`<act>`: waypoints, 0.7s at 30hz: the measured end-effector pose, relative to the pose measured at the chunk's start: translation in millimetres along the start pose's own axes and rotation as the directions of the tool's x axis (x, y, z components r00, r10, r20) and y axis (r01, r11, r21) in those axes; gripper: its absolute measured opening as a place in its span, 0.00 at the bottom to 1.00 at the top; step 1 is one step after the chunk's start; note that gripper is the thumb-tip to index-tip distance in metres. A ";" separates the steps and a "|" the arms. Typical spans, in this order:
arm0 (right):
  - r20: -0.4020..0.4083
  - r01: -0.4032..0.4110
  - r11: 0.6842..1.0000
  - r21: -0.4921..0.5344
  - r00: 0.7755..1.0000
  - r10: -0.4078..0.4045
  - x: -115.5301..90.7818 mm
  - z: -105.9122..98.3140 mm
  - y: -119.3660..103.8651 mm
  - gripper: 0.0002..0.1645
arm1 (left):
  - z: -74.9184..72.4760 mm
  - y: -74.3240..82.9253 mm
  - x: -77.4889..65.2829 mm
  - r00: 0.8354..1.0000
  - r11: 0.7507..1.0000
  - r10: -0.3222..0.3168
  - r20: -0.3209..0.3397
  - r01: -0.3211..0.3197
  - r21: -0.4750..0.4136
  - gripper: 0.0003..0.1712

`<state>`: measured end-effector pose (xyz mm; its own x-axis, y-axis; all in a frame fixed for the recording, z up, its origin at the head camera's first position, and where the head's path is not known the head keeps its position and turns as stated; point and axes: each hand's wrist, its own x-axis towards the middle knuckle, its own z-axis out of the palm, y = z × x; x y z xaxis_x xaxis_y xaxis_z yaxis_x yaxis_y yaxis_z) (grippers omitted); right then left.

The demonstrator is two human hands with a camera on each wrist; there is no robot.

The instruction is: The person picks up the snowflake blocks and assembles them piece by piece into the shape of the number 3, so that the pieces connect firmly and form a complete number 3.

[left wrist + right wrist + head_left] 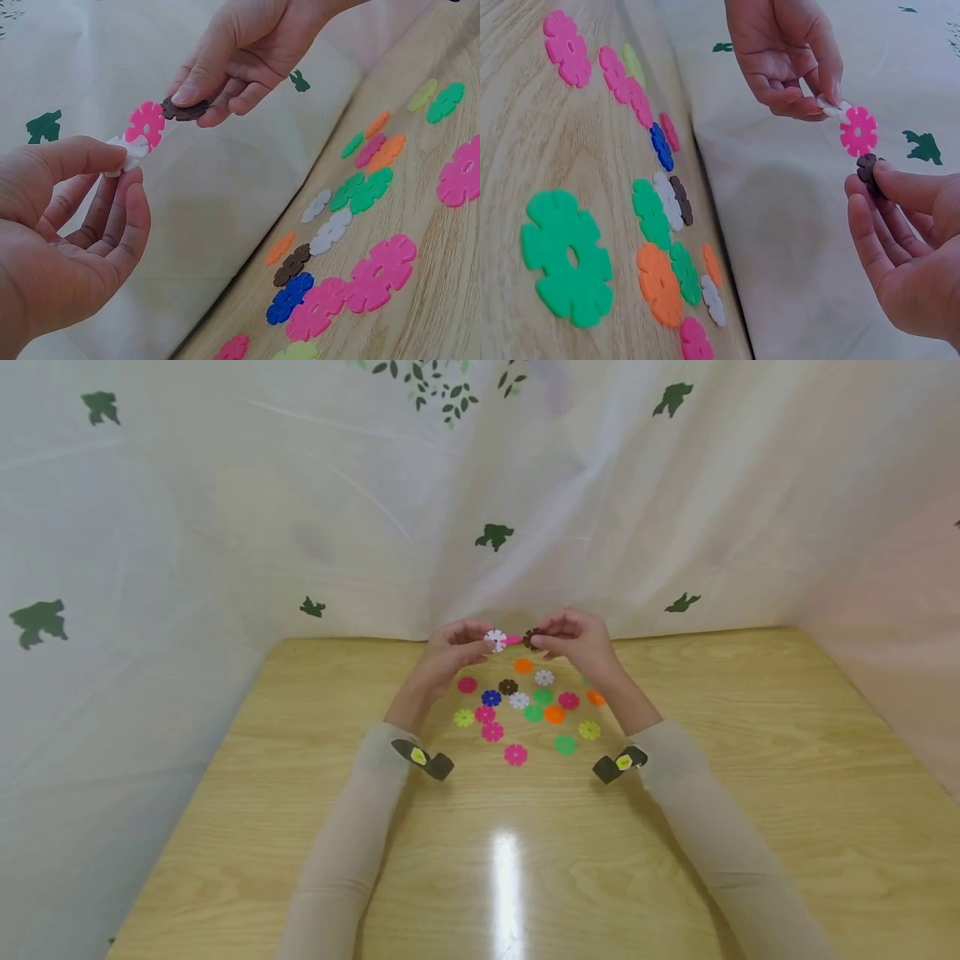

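Three notched plastic flower discs are joined in a row above the table's far side: white, pink, brown. My left hand [444, 657] pinches the white disc [495, 641] between thumb and fingers. With thumb and forefinger, my right hand [582, 646] pinches the brown disc [532, 639]. Between the two hands sits the pink disc [145, 125], its edges meeting the white and brown ones; in the head view it shows edge-on. In the right wrist view the brown disc [869, 175] stands under the thumb, turned across the pink disc [859, 131].
Below the hands, loose flower discs lie spread on the wooden table [450, 860], among them a blue disc [491, 697], a yellow disc [589, 730], a green disc [566, 744] and a pink disc [515, 754]. A pale curtain [375, 527] hangs behind the table's far edge.
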<state>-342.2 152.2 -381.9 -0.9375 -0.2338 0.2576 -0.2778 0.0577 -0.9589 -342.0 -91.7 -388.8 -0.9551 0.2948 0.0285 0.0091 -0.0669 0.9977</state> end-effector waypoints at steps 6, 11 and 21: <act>-0.023 0.000 0.998 0.060 1.000 0.001 -0.6 3.0 -0.5 0.15 | 0.8 -0.3 -0.1 1.000 1.000 -0.005 0.006 0.005 0.014 0.14; -0.027 -0.002 0.998 0.066 1.000 0.004 -1.8 4.1 -0.5 0.14 | 3.1 -2.1 0.4 1.000 1.000 -0.017 0.012 0.017 -0.003 0.12; -0.026 0.005 0.999 0.048 1.000 -0.004 -0.4 10.9 1.2 0.14 | 6.6 -3.8 1.1 1.000 0.999 -0.021 -0.003 0.021 -0.024 0.11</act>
<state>-340.0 141.8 -384.4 -0.9417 -0.2083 0.2642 -0.2720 0.0095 -0.9622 -341.1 -84.8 -392.1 -0.9560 0.2931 0.0069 -0.0185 -0.0838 0.9963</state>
